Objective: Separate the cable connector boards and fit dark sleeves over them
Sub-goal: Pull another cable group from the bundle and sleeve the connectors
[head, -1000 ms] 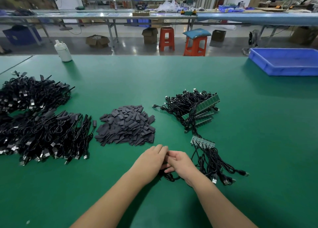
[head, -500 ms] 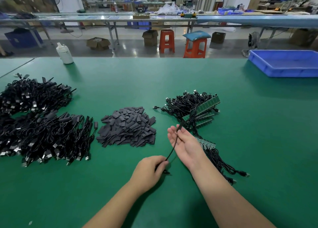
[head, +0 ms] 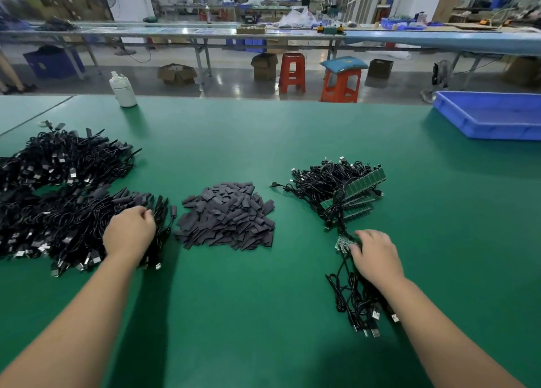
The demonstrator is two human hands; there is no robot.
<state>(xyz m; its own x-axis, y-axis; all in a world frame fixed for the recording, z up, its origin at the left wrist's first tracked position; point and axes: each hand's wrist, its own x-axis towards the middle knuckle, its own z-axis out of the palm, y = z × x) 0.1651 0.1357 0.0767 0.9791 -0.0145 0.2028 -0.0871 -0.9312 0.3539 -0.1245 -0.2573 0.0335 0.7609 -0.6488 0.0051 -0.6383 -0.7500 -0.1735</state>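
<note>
My left hand [head: 128, 232] lies at the right edge of the pile of sleeved black cables [head: 67, 220], its fingers curled round one black cable [head: 159, 241] that trails beneath it. My right hand [head: 377, 256] is on the short green strip of connector boards [head: 343, 243], thumb and forefinger pinching the strip's right end. That strip's cables [head: 355, 302] run toward me under my wrist. The heap of dark sleeves [head: 228, 215] sits between my hands. Further back lies a bundle of cables with longer green board strips [head: 351, 194].
A second heap of black cables [head: 64, 159] lies at the far left. A white bottle [head: 123, 90] stands at the table's back edge and a blue tray [head: 491, 118] at the back right. Stools and boxes stand on the floor beyond.
My hands have parted. The left carried the cable left to the pile of sleeved cables. The right let the cable go and came down on the short board strip.
</note>
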